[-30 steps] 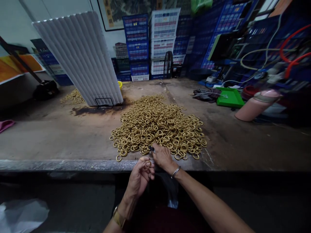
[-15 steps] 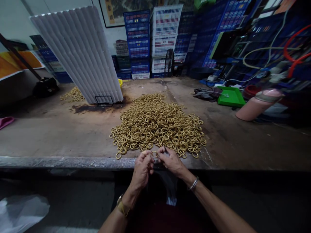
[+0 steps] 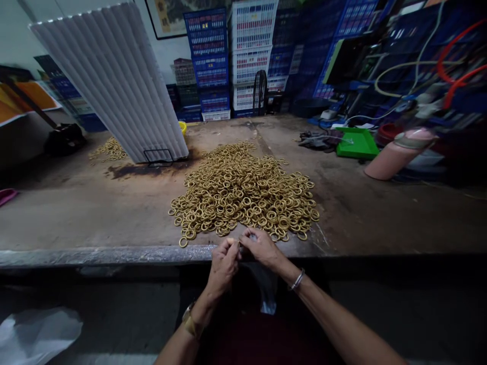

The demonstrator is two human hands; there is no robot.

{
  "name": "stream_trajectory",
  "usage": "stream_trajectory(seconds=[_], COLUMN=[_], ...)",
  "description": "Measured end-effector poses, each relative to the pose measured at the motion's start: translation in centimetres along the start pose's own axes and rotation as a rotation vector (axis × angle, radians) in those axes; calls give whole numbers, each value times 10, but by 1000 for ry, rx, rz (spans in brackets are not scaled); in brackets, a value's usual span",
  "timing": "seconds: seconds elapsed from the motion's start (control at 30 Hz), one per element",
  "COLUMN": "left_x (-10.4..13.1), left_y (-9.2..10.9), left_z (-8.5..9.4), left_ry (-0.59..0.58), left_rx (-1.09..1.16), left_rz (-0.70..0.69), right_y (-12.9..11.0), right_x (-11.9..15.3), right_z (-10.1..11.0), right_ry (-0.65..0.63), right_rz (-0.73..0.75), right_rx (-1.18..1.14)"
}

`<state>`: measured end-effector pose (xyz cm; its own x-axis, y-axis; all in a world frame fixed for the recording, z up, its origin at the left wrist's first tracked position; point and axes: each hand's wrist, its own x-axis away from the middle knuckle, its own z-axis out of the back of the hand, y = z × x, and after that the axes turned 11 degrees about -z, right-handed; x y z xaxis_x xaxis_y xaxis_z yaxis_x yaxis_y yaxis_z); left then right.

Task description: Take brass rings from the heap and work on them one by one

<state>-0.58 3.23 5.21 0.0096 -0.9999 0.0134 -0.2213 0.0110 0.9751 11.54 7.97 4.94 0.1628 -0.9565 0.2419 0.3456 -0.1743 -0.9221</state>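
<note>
A heap of gold-coloured rings [image 3: 243,190] lies on the brown table, reaching close to its front edge. Just in front of the heap, my left hand [image 3: 225,261] is closed, its thumb and forefinger pinching a small ring [image 3: 239,244] that is seen nearly edge-on. My right hand [image 3: 261,247] is closed too, with fingertips at the same ring. Something thin and dark [image 3: 252,235] shows between the right fingers, too small to make out. The two hands nearly touch at the fingertips.
A tall ribbed white panel [image 3: 114,81] leans in a black wire stand at the back left, beside a smaller ring pile [image 3: 110,149]. To the right are a green tray [image 3: 356,143], a dark cloth [image 3: 317,141] and a pink cylinder [image 3: 395,154]. Stacked crates [image 3: 207,61] stand behind.
The ring between my hands has turned from showing its open face to nearly edge-on. My fingertips have come closer together. The whole view has shifted slightly.
</note>
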Motion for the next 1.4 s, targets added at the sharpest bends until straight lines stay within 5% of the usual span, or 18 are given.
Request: stream_trajectory(seconds=[0.1, 0.33, 0.5, 0.67, 1.07, 1.27, 1.4], left_x=[0, 3, 2, -1, 0, 12, 10], left_y=[0, -1, -4, -6, -8, 8, 6], left_z=[2, 2, 4, 5, 7, 0, 5], left_ry=[-44, -16, 21, 7, -7, -52, 9], left_rx=[127, 203, 202, 127, -64, 239, 436], left_rz=[119, 97, 56, 12, -184, 102, 163], right_y=[0, 0, 8, 13, 4, -1, -5], right_x=[0, 2, 2, 8, 7, -9, -22], right_z=[0, -3, -2, -3, 2, 5, -7], right_ry=[13, -53, 61, -9, -114, 52, 199], right_rz=[38, -89, 104, 290, 251, 172, 155], right_rx=[8, -97, 137, 405, 624, 803, 805])
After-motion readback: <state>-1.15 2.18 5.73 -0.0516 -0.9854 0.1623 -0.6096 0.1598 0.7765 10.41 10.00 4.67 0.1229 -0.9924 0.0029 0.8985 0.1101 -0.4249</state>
